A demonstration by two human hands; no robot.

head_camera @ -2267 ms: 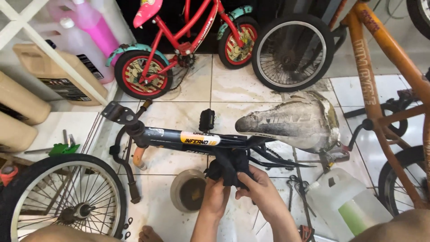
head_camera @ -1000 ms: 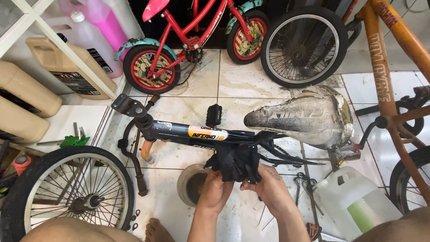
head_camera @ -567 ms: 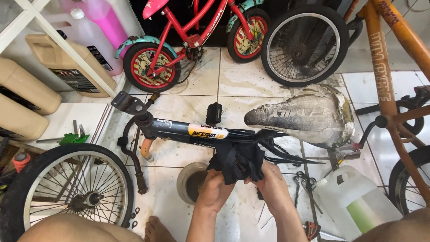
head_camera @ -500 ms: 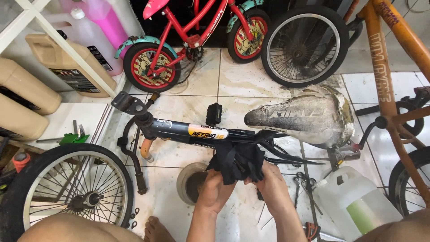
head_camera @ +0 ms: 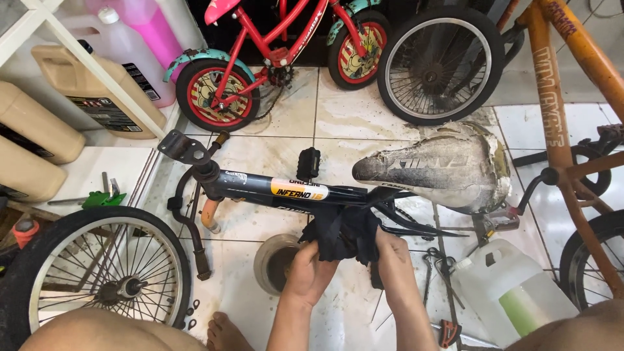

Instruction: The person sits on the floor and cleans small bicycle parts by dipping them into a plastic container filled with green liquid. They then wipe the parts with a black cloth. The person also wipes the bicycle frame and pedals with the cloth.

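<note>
Both hands clamped on crumpled black cloth rag (head_camera: 344,233), pressed against lower tubes of small black bicycle frame (head_camera: 260,185) with yellow-and-white sticker. Left hand (head_camera: 309,273) fingers curled tight round rag's lower left edge; right hand (head_camera: 393,260) closed over rag's right side, thumb on top. No open gap in either grip.

Rag bunched at frame's middle, just under worn grey torn saddle (head_camera: 435,170), directly above round dirty bowl (head_camera: 276,263) on white tiled floor (head_camera: 364,117). Black pedal (head_camera: 309,162) poking up behind top tube.

Tight on left: loose spoked wheel with black tyre (head_camera: 97,276) near frame's fork end, bare knee at bottom edge. Tight on right: translucent plastic jug with green liquid (head_camera: 513,292) just beside right forearm, orange bicycle frame (head_camera: 559,97) along right edge. Small metal tools on tiles between forearm and jug.

Farther back: red child's bicycle (head_camera: 266,52) and another black-tyred wheel (head_camera: 442,65), well apart from hands. Tan plastic jerrycans (head_camera: 91,97) and pink bottle (head_camera: 153,32) at upper left, behind white shelf rail.

Open tile mainly between black frame and red bicycle.
</note>
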